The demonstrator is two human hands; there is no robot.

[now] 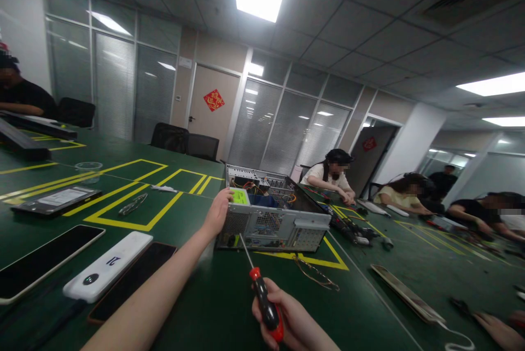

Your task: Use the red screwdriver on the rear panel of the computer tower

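An opened desktop computer case (287, 227) lies on the green table, its slotted rear panel facing me and wires showing inside. My left hand (217, 213) grips the near left corner of the case, beside a box-shaped part with a bright green label (239, 196). In my right hand (293, 313) is a screwdriver (266, 299) with a black and red handle. Its shaft points up and away, the tip at the lower left of the rear panel; whether it touches a screw is too small to tell.
To the left lie a hard drive (57, 199), a phone (49, 263), a white power bank (109, 266) and a dark phone (137, 280). Loose wires (315, 273) lie before the case. Another phone (406, 292) is at right. Several people sit around the table.
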